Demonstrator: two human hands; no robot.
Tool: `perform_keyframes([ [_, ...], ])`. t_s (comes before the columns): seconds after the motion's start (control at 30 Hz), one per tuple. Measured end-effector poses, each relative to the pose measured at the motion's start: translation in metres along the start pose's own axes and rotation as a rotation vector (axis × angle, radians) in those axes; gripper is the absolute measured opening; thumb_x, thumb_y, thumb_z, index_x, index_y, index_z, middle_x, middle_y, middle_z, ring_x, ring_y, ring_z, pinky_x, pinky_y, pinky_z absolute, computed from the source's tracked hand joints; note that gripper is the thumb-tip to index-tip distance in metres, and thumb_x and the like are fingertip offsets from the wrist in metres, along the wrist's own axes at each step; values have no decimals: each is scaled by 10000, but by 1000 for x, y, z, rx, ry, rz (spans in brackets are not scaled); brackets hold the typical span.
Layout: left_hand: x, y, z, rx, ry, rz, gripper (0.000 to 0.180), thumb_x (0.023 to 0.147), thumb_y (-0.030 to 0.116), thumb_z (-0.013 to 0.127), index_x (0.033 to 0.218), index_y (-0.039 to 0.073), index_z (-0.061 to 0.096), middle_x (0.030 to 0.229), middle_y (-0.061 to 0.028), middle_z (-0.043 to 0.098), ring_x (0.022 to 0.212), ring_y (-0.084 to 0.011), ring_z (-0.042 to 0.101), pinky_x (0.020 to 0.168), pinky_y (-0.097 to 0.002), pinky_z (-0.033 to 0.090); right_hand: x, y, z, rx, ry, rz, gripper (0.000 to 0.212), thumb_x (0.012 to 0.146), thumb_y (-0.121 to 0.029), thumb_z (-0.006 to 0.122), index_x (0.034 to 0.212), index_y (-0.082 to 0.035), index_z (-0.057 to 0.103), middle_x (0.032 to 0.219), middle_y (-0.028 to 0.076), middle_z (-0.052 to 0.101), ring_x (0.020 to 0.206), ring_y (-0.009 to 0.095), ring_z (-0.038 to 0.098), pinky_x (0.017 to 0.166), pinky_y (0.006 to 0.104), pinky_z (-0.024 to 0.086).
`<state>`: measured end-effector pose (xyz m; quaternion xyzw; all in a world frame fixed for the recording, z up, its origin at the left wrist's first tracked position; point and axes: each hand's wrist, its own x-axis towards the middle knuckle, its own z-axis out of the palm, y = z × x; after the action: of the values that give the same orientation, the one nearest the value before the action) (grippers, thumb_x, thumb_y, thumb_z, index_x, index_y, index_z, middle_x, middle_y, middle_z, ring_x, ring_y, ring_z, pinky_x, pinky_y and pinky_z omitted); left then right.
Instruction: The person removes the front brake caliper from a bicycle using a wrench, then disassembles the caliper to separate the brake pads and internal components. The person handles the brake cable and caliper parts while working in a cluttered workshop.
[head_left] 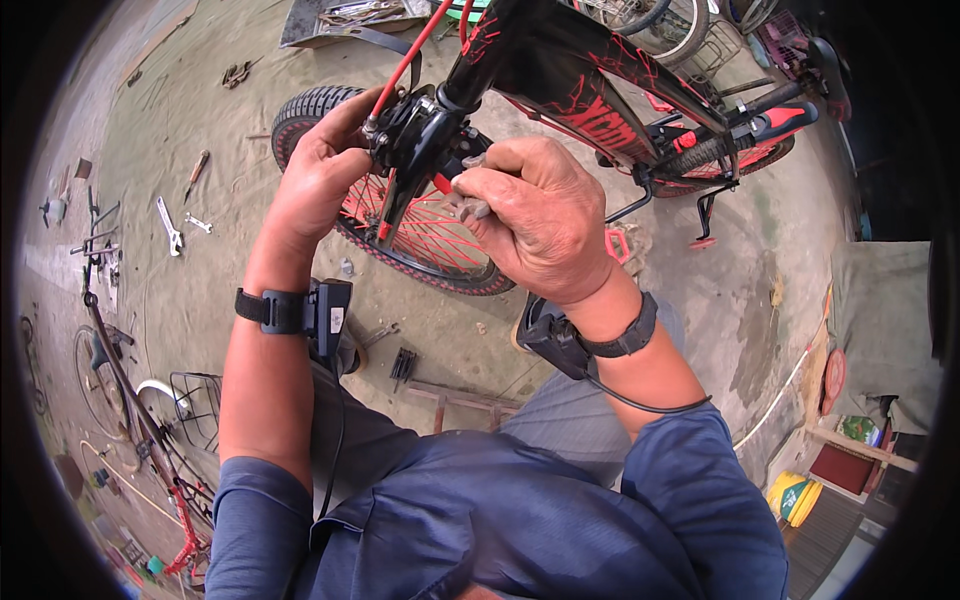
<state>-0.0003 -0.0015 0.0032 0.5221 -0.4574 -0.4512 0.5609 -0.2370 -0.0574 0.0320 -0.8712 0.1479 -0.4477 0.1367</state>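
A black bicycle (560, 75) with red markings stands in front of me, its front wheel (440, 245) with red spokes and a knobby tyre below the black fork (405, 185). My left hand (322, 165) is closed around the left side of the brake parts (393, 130) at the fork top, beside a red cable (405, 70); its fingertips are partly hidden. My right hand (545, 220) is closed on a grey metal tool (470, 206), right of the fork. The fist covers most of the tool, so its exact kind does not show.
An open-end wrench (170, 228), a smaller wrench (199, 223) and a screwdriver (197, 175) lie on the ground sheet at left. A metal tray of tools (350, 22) sits beyond the wheel. Other bicycles (110, 370) stand at left; a yellow bucket (793, 498) is at right.
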Motion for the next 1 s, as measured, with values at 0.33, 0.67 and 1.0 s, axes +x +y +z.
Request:
perform_keyframes([
  [0.33, -1, 0, 1, -17, 0, -20, 725, 733, 1, 454, 1456, -49, 456, 1445, -138, 521, 1295, -202, 525, 992, -299, 475, -2, 33, 9, 306, -50, 673, 155, 937, -127, 681, 1043, -14, 687, 852, 70, 684, 728, 152, 650, 648, 291, 515],
  [0.67, -2, 1, 1, -7, 5, -34, 728, 730, 6, 467, 1456, -42, 459, 1449, -138, 518, 1264, -194, 542, 944, -278, 485, 7, 46, 24, 65, -245, 737, 372, 925, -341, 624, 837, 18, 674, 845, 248, 655, 814, 433, 627, 741, 475, 491],
  [1.0, -2, 0, 1, -52, 0, -35, 725, 732, -10, 453, 1456, -36, 462, 1442, -132, 526, 1257, -194, 551, 959, -298, 488, 5, 57, 33, 319, -212, 778, 301, 885, -245, 679, 907, 55, 677, 904, 248, 692, 838, 421, 657, 758, 437, 510],
])
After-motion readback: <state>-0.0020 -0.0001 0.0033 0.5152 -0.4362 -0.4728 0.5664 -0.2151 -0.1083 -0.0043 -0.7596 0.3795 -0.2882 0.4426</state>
